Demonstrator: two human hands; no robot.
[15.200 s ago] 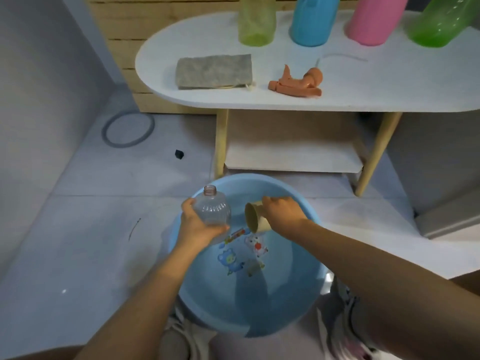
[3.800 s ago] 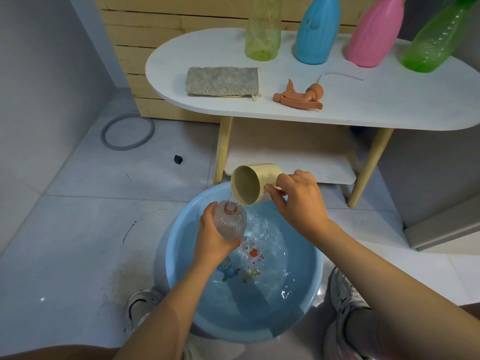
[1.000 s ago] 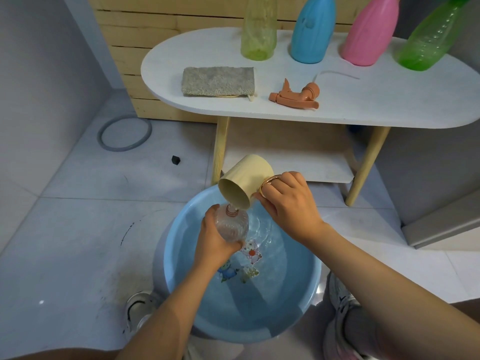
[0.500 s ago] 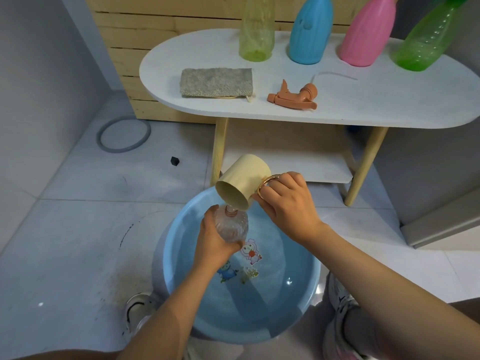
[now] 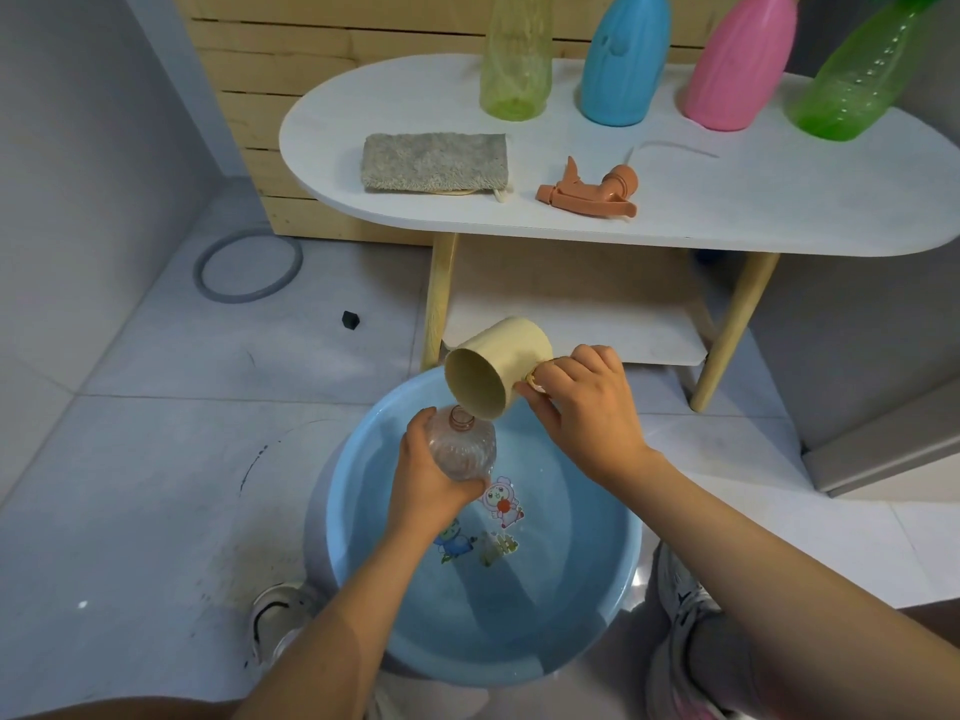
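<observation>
Pouring cup [image 5: 496, 371]: cream plastic, tipped with its mouth turned down toward 7 o'clock; it hung over the 12 o'clock edge of the basin, its lower rim just above the bottle's open neck; whether the two touched could not be told.
Right grip [image 5: 587, 413]: fingers were curled round the cup's handle at the cup's 3 o'clock side.
Clear bottle [image 5: 462, 449]: ribbed, uncapped and roughly upright; it was held above the basin's 11 o'clock sector.
Left grip [image 5: 431, 485]: closed round the bottle's body from 8 o'clock, thumb up near the shoulder.
Blue basin [image 5: 582, 605]: round, on the tiled floor, with cartoon stickers on its bottom near the centre.
Counter [image 5: 779, 200]: white oval top on wooden legs, at 12 o'clock beyond the basin.
Grey cloth [image 5: 434, 161]: lay flat at the counter's 9 o'clock end.
Orange spray head [image 5: 587, 192]: lay on its side, at 3 o'clock of the cloth.
Coloured bottles: yellow-green [image 5: 514, 59], blue [image 5: 623, 59], pink [image 5: 737, 65] and green [image 5: 857, 80] stood in a row along the counter's far edge.
Grey ring [image 5: 248, 265]: lay on the floor at 10 o'clock of the basin, well apart.
</observation>
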